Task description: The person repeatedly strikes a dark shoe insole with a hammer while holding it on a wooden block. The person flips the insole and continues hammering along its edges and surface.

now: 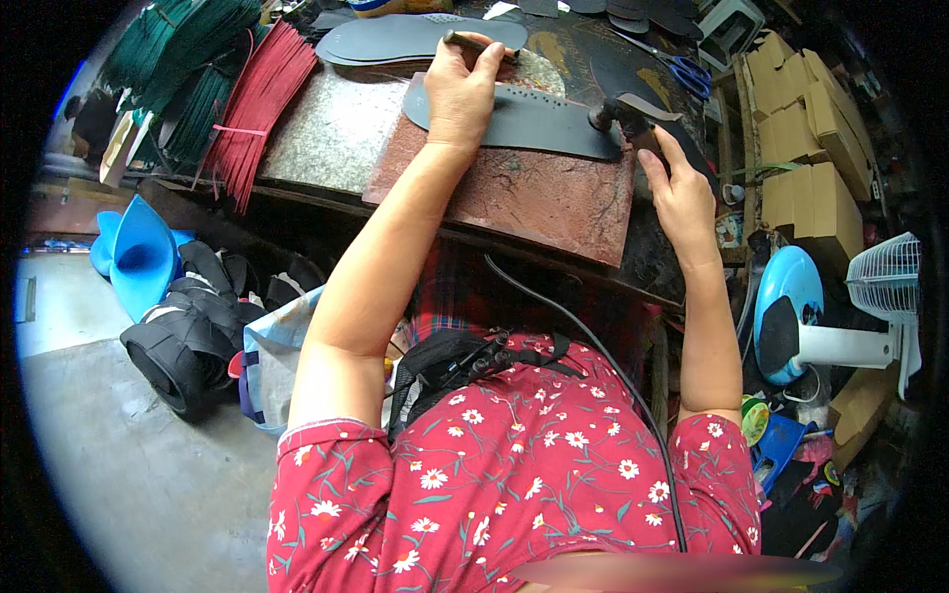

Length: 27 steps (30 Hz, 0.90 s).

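A dark grey shoe sole (549,127) lies across a reddish-brown slab (554,208) on the workbench, with a row of small holes along its far edge. My left hand (461,104) is closed around a dark, rod-shaped punch (467,42), above the sole's left part. The punch's lower tip is hidden behind the hand. In my right hand (682,198) is a hammer, its dark head (611,117) over the right end of the sole. Behind the left hand, more grey soles (395,40) lie stacked.
Bundles of red strips (255,109) and green strips (183,44) sit at the bench's left. Blue-handled scissors (687,74) lie at the far right. Cardboard boxes (806,203) and a blue-and-white fan (791,316) stand to the right. Black rolled material (183,336) is on the left.
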Available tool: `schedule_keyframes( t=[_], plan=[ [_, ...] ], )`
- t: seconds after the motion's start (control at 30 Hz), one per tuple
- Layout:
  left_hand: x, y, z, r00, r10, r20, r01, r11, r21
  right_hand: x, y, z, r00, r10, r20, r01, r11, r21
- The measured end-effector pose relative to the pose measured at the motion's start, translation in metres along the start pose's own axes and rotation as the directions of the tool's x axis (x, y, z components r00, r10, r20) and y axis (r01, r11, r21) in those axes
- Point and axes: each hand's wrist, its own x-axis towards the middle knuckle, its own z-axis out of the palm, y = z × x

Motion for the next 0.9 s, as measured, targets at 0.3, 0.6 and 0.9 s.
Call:
schedule_keyframes(
  t=[0.3,0.6,0.9],
  plan=[
    [-0.006,0.001,-0.022,0.972,-0.217,0.091,0.155,0.881,0.447,0.015,-0.015,-0.012,0.999,-0.030,0.025,0.026,0.990,0.140],
    [-0.002,0.011,-0.013,0.925,0.024,0.380,-0.294,0.679,0.673,0.006,-0.086,-0.067,0.845,-0.367,-0.388,0.531,0.657,0.535],
    [-0.007,-0.004,-0.003,0.988,-0.153,0.028,0.127,0.895,0.428,0.016,-0.024,-0.004,0.981,-0.176,-0.087,0.177,0.984,0.004]
  ],
)
